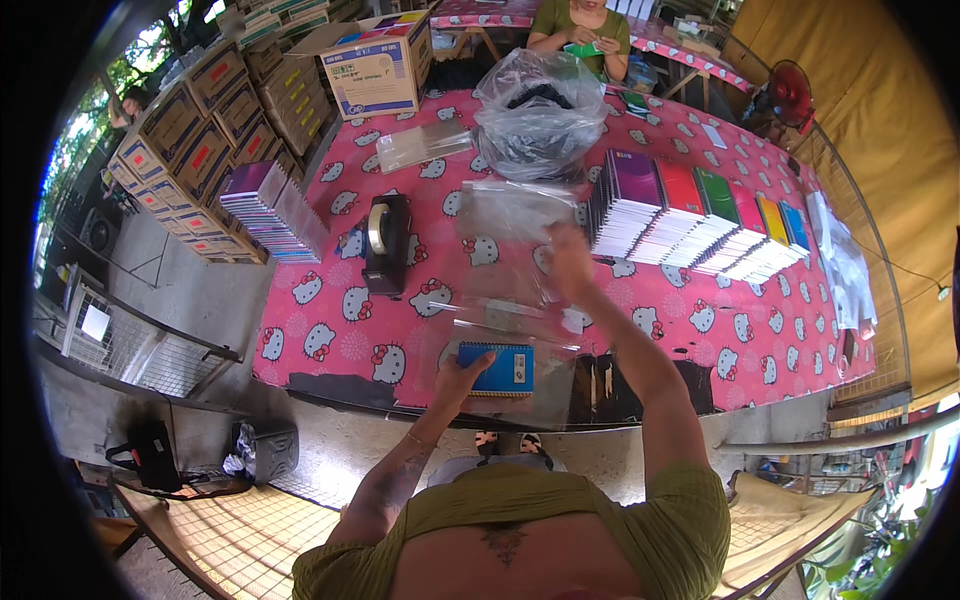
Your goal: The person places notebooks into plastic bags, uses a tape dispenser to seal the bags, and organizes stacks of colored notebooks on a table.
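Clock directions are taken from the blue notebook, 12 being away from the wearer. Blue notebook (512, 374) is at the near edge of the pink patterned table (325, 288), coil edge toward 12. Left hand (455, 380) grips it from 9 o'clock, thumb flat on the cover. Clear plastic lies around it; can't tell whether the notebook is inside a sleeve.

Right hand (570, 262) is at 1 o'clock, over the edge of the clear plastic sleeves (505, 212). It's motion-blurred, so can't tell if the fingers are spread or pinching plastic.

Around: black tape dispenser (392, 262) at 10 to 11. Notebook row (690, 225) at 2, stacks side by side, covers running purple, red, green, pink, yellow, blue. Purple-topped notebook pile (270, 205) at 10, by the table edge. Big clear bag (540, 120) at 12, dark stuff inside. Open carton (375, 75) at 11, colourful items in it. Co-worker (575, 25) at 12 to 1, both hands on a green item (583, 48).
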The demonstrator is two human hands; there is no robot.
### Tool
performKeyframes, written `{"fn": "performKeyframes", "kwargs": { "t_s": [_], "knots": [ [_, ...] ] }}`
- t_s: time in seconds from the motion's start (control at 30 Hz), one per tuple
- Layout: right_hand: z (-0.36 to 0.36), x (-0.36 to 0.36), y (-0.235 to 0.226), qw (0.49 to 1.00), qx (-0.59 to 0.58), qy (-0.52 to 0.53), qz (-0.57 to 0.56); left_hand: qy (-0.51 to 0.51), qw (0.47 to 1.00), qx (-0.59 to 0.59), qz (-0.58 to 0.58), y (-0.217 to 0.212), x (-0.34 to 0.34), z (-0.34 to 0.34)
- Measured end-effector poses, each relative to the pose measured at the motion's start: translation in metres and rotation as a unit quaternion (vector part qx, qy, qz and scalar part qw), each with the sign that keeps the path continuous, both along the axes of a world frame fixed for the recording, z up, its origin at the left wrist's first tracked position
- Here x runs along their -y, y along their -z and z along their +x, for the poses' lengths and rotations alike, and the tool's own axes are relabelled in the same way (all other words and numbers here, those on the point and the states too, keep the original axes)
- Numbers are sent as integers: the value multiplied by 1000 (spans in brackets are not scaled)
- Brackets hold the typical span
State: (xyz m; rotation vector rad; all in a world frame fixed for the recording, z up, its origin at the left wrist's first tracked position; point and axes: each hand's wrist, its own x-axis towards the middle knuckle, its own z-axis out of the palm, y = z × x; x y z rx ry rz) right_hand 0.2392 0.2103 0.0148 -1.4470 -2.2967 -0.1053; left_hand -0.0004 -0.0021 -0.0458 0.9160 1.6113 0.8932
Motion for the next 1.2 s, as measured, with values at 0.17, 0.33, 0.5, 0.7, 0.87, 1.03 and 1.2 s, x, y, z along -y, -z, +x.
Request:
{"fn": "performKeyframes", "kwargs": {
  "t_s": [0.17,0.33,0.5,0.7,0.87,1.03,1.2],
  "knots": [
    [-27,23,39,988,-104,-48,-102,7,999,37,13,-24,1,6],
    [-34,28,20,928,-145,-234,-249,-1,998,59,24,-18,8,-4],
    [3,12,51,971,-202,3,-127,-11,999,21,29,0,-1,7],
    [-8,9,38,995,-73,52,44,-7,999,38,30,-7,2,3],
    [9,-16,13,965,-57,23,-256,-8,999,32,28,-11,1,6],
    [22,-19,5,982,-13,9,-189,1,999,39,26,-12,-3,10],
    [35,-13,-50,996,-85,11,-7,-49,997,40,44,-16,0,13]
  ]
}}
